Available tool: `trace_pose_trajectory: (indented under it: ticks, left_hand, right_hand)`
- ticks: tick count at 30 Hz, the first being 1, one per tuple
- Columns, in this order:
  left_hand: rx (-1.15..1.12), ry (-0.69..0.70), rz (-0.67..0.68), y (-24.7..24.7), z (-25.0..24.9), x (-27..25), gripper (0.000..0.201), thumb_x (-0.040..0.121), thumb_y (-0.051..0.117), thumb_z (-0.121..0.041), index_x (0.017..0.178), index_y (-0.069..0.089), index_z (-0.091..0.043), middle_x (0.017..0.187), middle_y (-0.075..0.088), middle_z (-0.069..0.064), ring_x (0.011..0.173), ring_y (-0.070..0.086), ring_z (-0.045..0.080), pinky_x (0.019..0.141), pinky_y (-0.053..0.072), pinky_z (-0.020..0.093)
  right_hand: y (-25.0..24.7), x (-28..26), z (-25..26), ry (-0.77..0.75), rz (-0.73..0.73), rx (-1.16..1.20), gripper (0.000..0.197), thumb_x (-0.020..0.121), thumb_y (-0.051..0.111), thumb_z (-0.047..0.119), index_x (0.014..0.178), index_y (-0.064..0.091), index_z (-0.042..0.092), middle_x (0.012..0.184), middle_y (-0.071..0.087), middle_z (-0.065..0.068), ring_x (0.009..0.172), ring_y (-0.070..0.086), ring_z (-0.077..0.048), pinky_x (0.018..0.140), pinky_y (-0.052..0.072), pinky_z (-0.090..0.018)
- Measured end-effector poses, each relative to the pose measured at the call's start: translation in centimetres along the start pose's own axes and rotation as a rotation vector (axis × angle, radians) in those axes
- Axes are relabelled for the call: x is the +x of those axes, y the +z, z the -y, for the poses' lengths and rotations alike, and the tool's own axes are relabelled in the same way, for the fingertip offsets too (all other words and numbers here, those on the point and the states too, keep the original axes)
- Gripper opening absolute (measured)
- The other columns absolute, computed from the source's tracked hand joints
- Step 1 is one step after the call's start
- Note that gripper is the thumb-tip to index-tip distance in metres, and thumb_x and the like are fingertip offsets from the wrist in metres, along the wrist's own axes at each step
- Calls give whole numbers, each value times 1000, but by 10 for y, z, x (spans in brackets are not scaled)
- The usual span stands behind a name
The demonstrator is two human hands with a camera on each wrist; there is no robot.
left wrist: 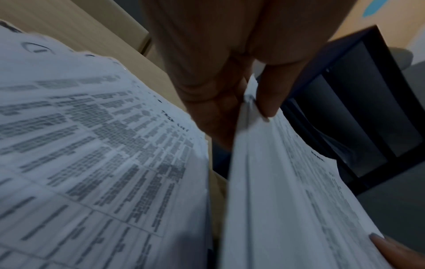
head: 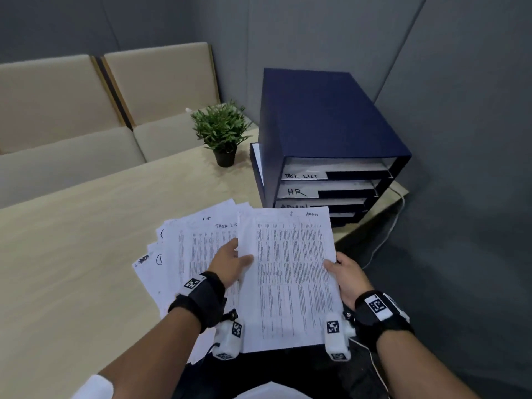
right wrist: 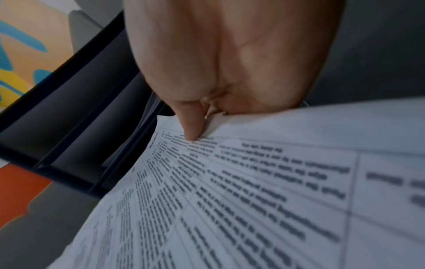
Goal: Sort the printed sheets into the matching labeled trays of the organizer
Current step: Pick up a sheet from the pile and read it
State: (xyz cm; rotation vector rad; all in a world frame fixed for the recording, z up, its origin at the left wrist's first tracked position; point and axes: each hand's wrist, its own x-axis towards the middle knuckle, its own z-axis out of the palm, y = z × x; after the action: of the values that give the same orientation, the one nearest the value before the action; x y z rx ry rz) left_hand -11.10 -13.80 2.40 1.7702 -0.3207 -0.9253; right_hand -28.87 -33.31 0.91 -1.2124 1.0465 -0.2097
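The navy organizer (head: 331, 131) stands at the table's (head: 72, 269) far right corner, tight against the grey wall panels, its labeled trays facing the person; a potted plant (head: 221, 133) sits just left of it. Bare tabletop spreads leftward. Both forearms reach forward: the left hand (head: 230, 263) and right hand (head: 345, 272) pinch opposite edges of the ADMIN sheet (head: 290, 277), above the fanned stack (head: 184, 254) lying on the table.

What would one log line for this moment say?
left hand: pinches Admin sheet | right hand: grips Admin sheet | organizer: Admin tray ahead
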Motion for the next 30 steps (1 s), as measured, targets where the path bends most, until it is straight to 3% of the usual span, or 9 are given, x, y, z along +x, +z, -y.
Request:
trace_pose_trajectory:
  ticks: [5, 11, 15, 17, 20, 25, 28, 30]
  left_hand:
    - [29, -29, 57, 44, -22, 14, 22, 92, 54, -4, 112, 58, -9, 102, 68, 22, 91, 67, 41, 81, 55, 55]
    - [46, -34, 26, 80, -38, 28, 24, 90, 55, -5, 113, 58, -12, 93, 71, 14, 81, 67, 32, 82, 56, 51]
    - [49, -50, -28, 91, -45, 34, 15, 90, 58, -10, 99, 54, -23, 89, 64, 21, 77, 60, 30, 80, 53, 55]
    - [46, -54, -38, 96, -47, 37, 15, 90, 58, -11, 101, 52, -19, 87, 60, 20, 75, 57, 30, 78, 53, 56]
    - [49, -49, -94, 102, -52, 42, 22, 92, 55, -6, 110, 50, -16, 84, 61, 8, 71, 59, 24, 74, 54, 42]
    - [-21, 5, -269, 111, -61, 59, 22, 89, 52, 2, 103, 59, -13, 102, 69, 13, 93, 65, 32, 91, 51, 46]
    - [-54, 22, -358, 115, -65, 72, 20, 87, 52, 2, 97, 58, -14, 94, 67, 10, 89, 63, 31, 88, 49, 43]
    - [-97, 27, -381, 117, -68, 75, 16, 85, 54, -2, 97, 58, -11, 90, 64, 11, 83, 58, 27, 81, 47, 38]
  right_hand:
    - [-48, 14, 11, 19, -93, -22, 16, 98, 49, 7, 104, 63, 5, 102, 70, -19, 95, 67, -37, 85, 55, -51]
    - [-85, 42, 25, 18, -73, -12, 18, 99, 49, 8, 108, 63, 2, 103, 70, -19, 93, 67, -35, 85, 54, -51]
    - [-90, 61, 40, -18, -46, 23, 18, 99, 49, 8, 109, 63, 3, 105, 70, -17, 91, 68, -31, 81, 55, -43]
    - [-89, 72, 49, -35, -39, 62, 18, 99, 49, 8, 112, 62, 5, 107, 69, -16, 92, 67, -29, 84, 54, -43]
    - [-86, 86, 64, -60, -31, 90, 20, 99, 50, 9, 114, 63, 6, 108, 69, -14, 98, 67, -29, 91, 52, -46]
    - [-96, 98, 70, -50, 133, 67, 20, 94, 57, 8, 111, 58, -3, 113, 67, -23, 103, 66, -34, 98, 48, -51]
    - [-105, 100, 65, 43, 280, -3, 26, 95, 52, 2, 121, 57, -3, 116, 67, -20, 104, 66, -30, 92, 52, -44]
    - [-107, 101, 64, 52, 300, -48, 31, 96, 49, -1, 126, 57, 0, 120, 66, -17, 108, 65, -29, 92, 52, -40]
